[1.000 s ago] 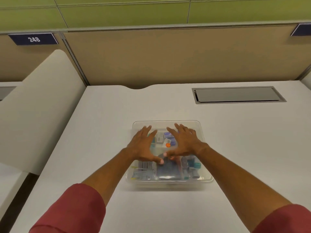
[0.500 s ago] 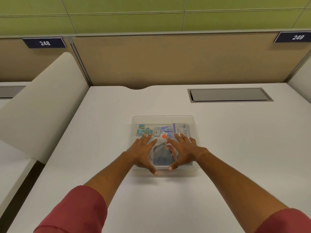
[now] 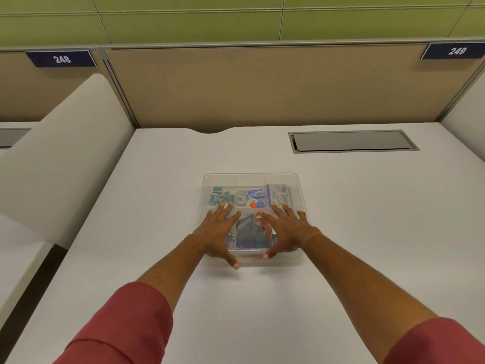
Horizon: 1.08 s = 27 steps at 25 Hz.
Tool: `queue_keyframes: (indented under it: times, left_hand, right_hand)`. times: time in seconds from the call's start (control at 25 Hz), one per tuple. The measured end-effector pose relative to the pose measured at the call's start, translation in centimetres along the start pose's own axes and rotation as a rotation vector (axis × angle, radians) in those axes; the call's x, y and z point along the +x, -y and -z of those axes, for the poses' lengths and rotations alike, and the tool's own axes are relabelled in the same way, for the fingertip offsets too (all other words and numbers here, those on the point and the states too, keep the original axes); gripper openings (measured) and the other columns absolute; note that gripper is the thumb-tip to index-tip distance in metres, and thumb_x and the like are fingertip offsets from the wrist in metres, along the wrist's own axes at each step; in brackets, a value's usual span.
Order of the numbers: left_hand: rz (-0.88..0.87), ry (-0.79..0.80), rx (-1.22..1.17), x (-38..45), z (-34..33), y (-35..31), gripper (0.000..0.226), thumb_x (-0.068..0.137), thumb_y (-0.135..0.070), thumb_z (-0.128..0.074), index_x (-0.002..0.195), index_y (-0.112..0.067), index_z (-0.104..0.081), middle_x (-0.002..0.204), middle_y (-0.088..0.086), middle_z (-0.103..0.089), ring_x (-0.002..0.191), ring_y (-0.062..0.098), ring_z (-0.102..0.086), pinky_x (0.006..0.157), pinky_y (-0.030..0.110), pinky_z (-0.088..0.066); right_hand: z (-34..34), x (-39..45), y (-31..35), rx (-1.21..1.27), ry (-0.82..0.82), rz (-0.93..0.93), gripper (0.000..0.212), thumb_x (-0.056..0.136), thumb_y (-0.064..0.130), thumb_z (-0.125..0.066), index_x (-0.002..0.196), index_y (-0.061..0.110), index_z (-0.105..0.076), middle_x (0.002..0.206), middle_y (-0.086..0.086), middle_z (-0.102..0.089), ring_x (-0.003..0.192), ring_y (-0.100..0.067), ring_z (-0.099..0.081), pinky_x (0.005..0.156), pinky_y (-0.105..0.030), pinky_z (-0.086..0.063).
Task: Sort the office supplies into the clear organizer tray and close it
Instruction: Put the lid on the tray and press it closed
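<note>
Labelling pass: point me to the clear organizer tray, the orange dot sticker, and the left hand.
clear organizer tray point(image 3: 250, 176): head view, bare far rim.
orange dot sticker point(image 3: 252, 205): head view, sticker's centre, middle far compartment.
left hand point(image 3: 217, 232): head view, back of hand.

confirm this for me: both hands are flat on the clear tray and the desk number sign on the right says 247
Not quite. In the head view the sign on the right reads 249, not 247. The rest holds: the left hand and right hand lie flat on the clear tray.

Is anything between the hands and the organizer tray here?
Nothing visible. The left hand and right hand lie flat, fingers spread, directly on the clear organizer tray, over its near half.
</note>
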<state>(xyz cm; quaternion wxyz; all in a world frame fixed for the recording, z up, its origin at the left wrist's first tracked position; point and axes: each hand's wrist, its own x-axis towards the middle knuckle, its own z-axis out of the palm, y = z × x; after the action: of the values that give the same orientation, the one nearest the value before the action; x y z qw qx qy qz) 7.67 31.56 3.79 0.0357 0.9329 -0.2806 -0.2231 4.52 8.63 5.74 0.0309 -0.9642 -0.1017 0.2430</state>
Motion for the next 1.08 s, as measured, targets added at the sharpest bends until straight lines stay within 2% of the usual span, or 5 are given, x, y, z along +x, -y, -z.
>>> queue_keyframes:
  times: [0.24, 0.4, 0.52, 0.84, 1.08]
  left_hand:
    - [0.026, -0.032, -0.105, -1.8, 1.3, 2.3, 0.13, 0.055, -0.083, -0.063, 0.152, -0.027, 0.003, 0.161, 0.0, 0.014, 0.147, 0.02, 0.016, 0.118, 0.042, 0.005]
    - [0.071, 0.002, -0.071, -3.7, 2.2, 5.1, 0.129, 0.057, -0.081, -0.064, 0.153, -0.025, 0.002, 0.161, 0.003, 0.009, 0.148, 0.021, 0.008, 0.119, 0.043, 0.002]
    - [0.095, 0.015, -0.057, -4.2, 2.6, 5.8, 0.128, 0.059, -0.077, -0.067, 0.153, -0.023, 0.001, 0.161, 0.003, 0.008, 0.149, 0.02, 0.003, 0.119, 0.041, -0.002]
    - [0.127, 0.017, 0.009, -4.3, 2.3, 5.5, 0.127, 0.062, -0.073, -0.068, 0.153, -0.017, 0.002, 0.161, 0.003, 0.008, 0.149, 0.022, 0.005, 0.12, 0.043, -0.003]
    - [0.147, 0.039, -0.04, -4.3, 2.1, 5.4, 0.127, 0.065, -0.069, -0.069, 0.152, -0.018, 0.009, 0.161, 0.003, 0.013, 0.148, 0.022, 0.008, 0.12, 0.043, -0.003]
  right_hand:
    - [0.0, -0.5, -1.5, 0.064, 0.003, 0.032, 0.117, 0.065, 0.075, -0.066, 0.152, 0.034, 0.002, 0.163, -0.004, 0.011, 0.149, -0.031, 0.008, 0.118, -0.055, -0.006]
    - [0.6, -1.2, -4.8, 0.029, 0.037, -0.046, 0.122, 0.066, 0.074, -0.066, 0.153, 0.028, 0.006, 0.161, -0.008, 0.015, 0.149, -0.031, 0.009, 0.119, -0.052, -0.006]
    - [0.9, -1.4, -6.3, 0.028, 0.071, -0.094, 0.126, 0.064, 0.069, -0.072, 0.153, 0.026, 0.008, 0.162, -0.008, 0.014, 0.15, -0.033, 0.002, 0.12, -0.051, -0.013]
    - [0.2, -1.4, -6.4, 0.014, 0.047, -0.086, 0.128, 0.065, 0.058, -0.078, 0.153, 0.02, 0.006, 0.163, -0.007, 0.009, 0.146, -0.034, -0.02, 0.115, -0.047, -0.03]
    - [0.0, -1.4, -6.6, 0.012, 0.036, -0.083, 0.126, 0.067, 0.059, -0.077, 0.153, 0.022, 0.008, 0.162, -0.006, 0.01, 0.147, -0.034, -0.019, 0.115, -0.047, -0.029]
